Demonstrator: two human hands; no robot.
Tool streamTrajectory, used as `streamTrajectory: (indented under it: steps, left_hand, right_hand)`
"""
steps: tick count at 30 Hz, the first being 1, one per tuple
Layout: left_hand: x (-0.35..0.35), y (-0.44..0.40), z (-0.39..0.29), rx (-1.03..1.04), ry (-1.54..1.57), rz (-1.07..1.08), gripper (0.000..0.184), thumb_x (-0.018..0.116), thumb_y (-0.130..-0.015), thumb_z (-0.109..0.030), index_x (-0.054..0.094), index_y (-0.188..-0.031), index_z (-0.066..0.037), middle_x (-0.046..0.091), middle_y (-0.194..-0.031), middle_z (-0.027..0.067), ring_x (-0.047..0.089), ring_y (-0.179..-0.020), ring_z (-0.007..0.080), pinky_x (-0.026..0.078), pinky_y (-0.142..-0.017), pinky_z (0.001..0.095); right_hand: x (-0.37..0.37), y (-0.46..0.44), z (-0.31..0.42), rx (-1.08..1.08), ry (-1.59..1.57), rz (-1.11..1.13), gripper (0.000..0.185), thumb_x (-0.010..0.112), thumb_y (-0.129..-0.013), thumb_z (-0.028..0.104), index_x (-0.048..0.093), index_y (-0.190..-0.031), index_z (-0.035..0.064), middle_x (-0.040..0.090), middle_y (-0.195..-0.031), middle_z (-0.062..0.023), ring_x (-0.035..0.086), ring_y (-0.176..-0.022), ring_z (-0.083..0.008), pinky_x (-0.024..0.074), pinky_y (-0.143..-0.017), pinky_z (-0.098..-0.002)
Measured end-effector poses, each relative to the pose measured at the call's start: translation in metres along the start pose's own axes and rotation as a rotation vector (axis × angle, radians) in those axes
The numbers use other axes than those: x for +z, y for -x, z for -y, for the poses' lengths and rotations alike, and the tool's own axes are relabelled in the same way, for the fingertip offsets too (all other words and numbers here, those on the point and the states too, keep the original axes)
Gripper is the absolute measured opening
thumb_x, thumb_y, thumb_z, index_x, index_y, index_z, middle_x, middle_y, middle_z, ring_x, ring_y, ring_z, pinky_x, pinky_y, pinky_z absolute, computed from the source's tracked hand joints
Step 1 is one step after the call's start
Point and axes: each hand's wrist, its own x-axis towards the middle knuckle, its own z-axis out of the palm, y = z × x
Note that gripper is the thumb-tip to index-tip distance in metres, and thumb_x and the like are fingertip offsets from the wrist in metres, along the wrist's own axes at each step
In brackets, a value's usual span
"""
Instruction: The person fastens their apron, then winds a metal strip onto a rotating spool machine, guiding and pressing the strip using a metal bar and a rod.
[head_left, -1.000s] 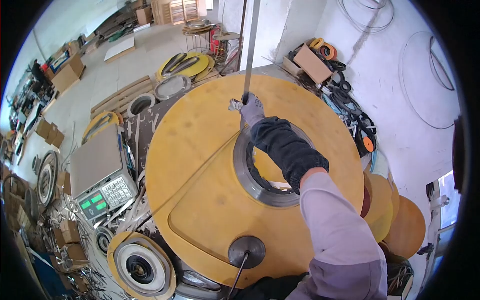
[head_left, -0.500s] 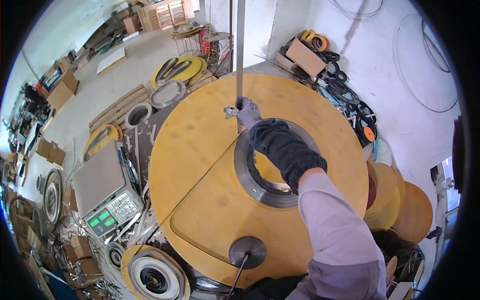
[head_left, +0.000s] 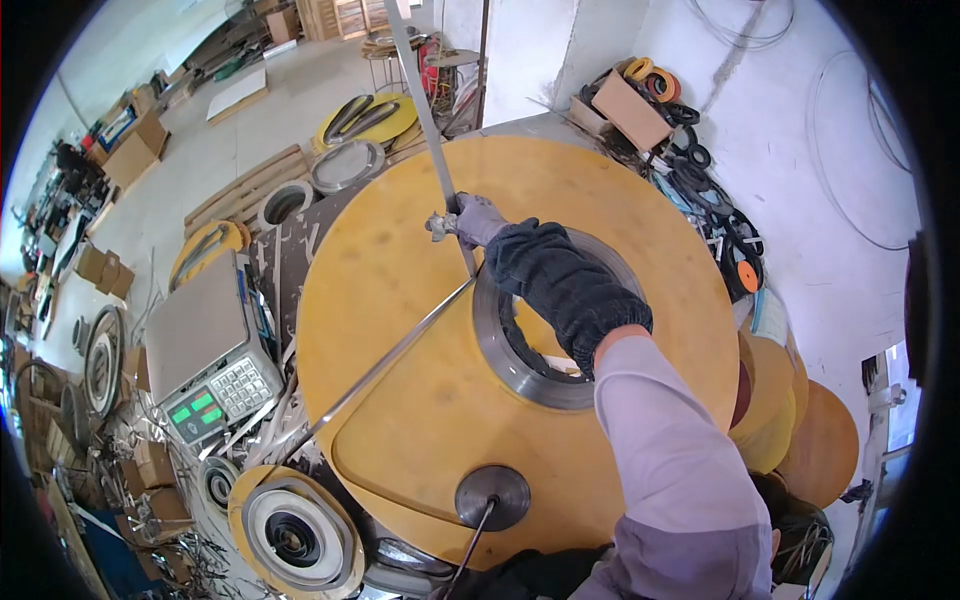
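Gloved right hand [head_left: 478, 221] at half past ten from the middle of the steel ring [head_left: 498, 345], over the large yellow disc [head_left: 560, 455]. Fingers curled narrow around a flat metal strip [head_left: 425, 110], its upper length rising from the fist toward eleven o'clock, slightly tilted, and out past the top edge. Crumpled pale wad [head_left: 438, 227] at nine o'clock of the fist, touching the fingers. Just below the fist, start of a shiny slanting band [head_left: 398, 350], running toward half past seven across the disc to a round coil [head_left: 290, 535] at eight o'clock; whether joined to the held strip, cannot tell. Dark cuff [head_left: 565, 290] and pale sleeve [head_left: 665, 420] leading back toward five o'clock, the cuff partly over the ring. Left hand out of view, state of its fingers impossible to tell. Around the disc's middle: grey round plate [head_left: 492, 497] with a thin rod at six o'clock, digital scale [head_left: 205, 345] with green readouts at nine, cardboard box [head_left: 630, 112] at one, small orange ring [head_left: 747, 276] among black rings at two, more round sheets [head_left: 818, 445] between three and four.
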Motion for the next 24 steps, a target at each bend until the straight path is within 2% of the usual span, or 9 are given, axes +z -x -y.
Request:
streamTrajectory:
  steps: [2, 5, 7, 10, 13, 15, 20, 23, 24]
  left_hand:
    - [0.000, 0.002, -0.006, -0.073, -0.031, 0.033, 0.041, 0.054, -0.087, -0.031, 0.052, -0.126, -0.017, 0.062, -0.093, 0.0215, 0.061, -0.086, 0.0366, 0.048, -0.073, 0.0467]
    - [0.003, 0.002, -0.003, 0.009, -0.063, -0.070, 0.038, 0.053, -0.088, -0.030, 0.053, -0.123, -0.017, 0.062, -0.090, 0.0217, 0.061, -0.083, 0.0370, 0.049, -0.070, 0.0464]
    - [0.000, 0.002, -0.007, 0.183, -0.103, -0.248, 0.034, 0.053, -0.088, -0.029, 0.057, -0.118, -0.015, 0.063, -0.085, 0.0196, 0.061, -0.075, 0.0376, 0.049, -0.065, 0.0464]
    - [-0.016, -0.002, -0.010, 0.285, -0.169, -0.196, 0.029, 0.054, -0.088, -0.026, 0.059, -0.113, -0.012, 0.064, -0.081, 0.0176, 0.061, -0.068, 0.0380, 0.049, -0.060, 0.0465]
    - [-0.020, 0.002, -0.024, 0.303, -0.161, -0.303, 0.026, 0.056, -0.087, -0.023, 0.060, -0.110, -0.011, 0.064, -0.078, 0.0166, 0.061, -0.065, 0.0370, 0.049, -0.059, 0.0456]
    - [-0.020, 0.005, -0.026, 0.301, -0.222, -0.311, 0.026, 0.056, -0.087, -0.021, 0.060, -0.110, -0.010, 0.064, -0.078, 0.0177, 0.061, -0.066, 0.0367, 0.049, -0.058, 0.0453]
    - [-0.021, 0.004, -0.032, 0.361, -0.077, -0.319, 0.027, 0.053, -0.089, -0.024, 0.059, -0.110, -0.008, 0.064, -0.075, 0.0177, 0.062, -0.065, 0.0355, 0.048, -0.057, 0.0433]
    - [-0.026, 0.009, -0.038, 0.154, -0.063, -0.207, 0.028, 0.053, -0.089, -0.026, 0.060, -0.109, -0.008, 0.063, -0.071, 0.0170, 0.062, -0.063, 0.0329, 0.048, -0.056, 0.0419]
    - [-0.021, 0.007, -0.031, 0.169, -0.113, -0.243, 0.028, 0.053, -0.089, -0.025, 0.060, -0.110, -0.007, 0.062, -0.069, 0.0164, 0.062, -0.059, 0.0294, 0.049, -0.056, 0.0407]
  right_hand:
    - [-0.002, 0.004, 0.001, -0.017, -0.007, -0.017, 0.047, 0.074, -0.073, 0.039, 0.059, -0.100, 0.0046, 0.060, -0.066, -0.0083, 0.059, -0.053, -0.0180, 0.0471, -0.048, -0.0313]
    - [-0.011, 0.013, 0.000, -0.023, -0.062, -0.032, 0.048, 0.075, -0.071, 0.039, 0.060, -0.099, 0.0040, 0.061, -0.068, -0.0089, 0.060, -0.054, -0.0180, 0.0471, -0.049, -0.0308]
    - [-0.014, 0.020, -0.002, -0.012, -0.111, -0.023, 0.048, 0.076, -0.071, 0.039, 0.060, -0.099, 0.0038, 0.062, -0.070, -0.0092, 0.060, -0.054, -0.0182, 0.0473, -0.049, -0.0305]
    - [-0.011, 0.023, -0.015, -0.044, -0.191, -0.117, 0.048, 0.076, -0.070, 0.039, 0.061, -0.099, 0.0035, 0.065, -0.075, -0.0107, 0.063, -0.063, -0.0220, 0.0496, -0.057, -0.0322]
    - [-0.009, 0.023, -0.025, -0.172, -0.039, -0.271, 0.046, 0.077, -0.071, 0.028, 0.060, -0.105, 0.0025, 0.064, -0.081, -0.0079, 0.060, -0.063, -0.0146, 0.0502, -0.053, -0.0289]
    - [-0.017, 0.026, -0.028, -0.219, -0.220, -0.290, 0.053, 0.077, -0.068, 0.041, 0.062, -0.101, 0.0028, 0.067, -0.090, -0.0141, 0.064, -0.085, -0.0280, 0.0491, -0.075, -0.0364]
    - [-0.065, 0.055, -0.026, -0.165, 0.084, -0.530, 0.047, 0.066, -0.076, 0.042, 0.061, -0.104, 0.0035, 0.067, -0.091, -0.0147, 0.063, -0.088, -0.0296, 0.0473, -0.079, -0.0370]
    - [-0.098, 0.113, -0.006, -0.051, 0.037, -0.337, 0.046, 0.064, -0.078, 0.042, 0.061, -0.106, 0.0055, 0.066, -0.090, -0.0162, 0.063, -0.089, -0.0302, 0.0467, -0.078, -0.0376]
    - [-0.102, 0.119, -0.019, -0.054, 0.039, -0.338, 0.046, 0.064, -0.078, 0.042, 0.061, -0.106, 0.0055, 0.066, -0.090, -0.0162, 0.063, -0.089, -0.0302, 0.0467, -0.078, -0.0376]
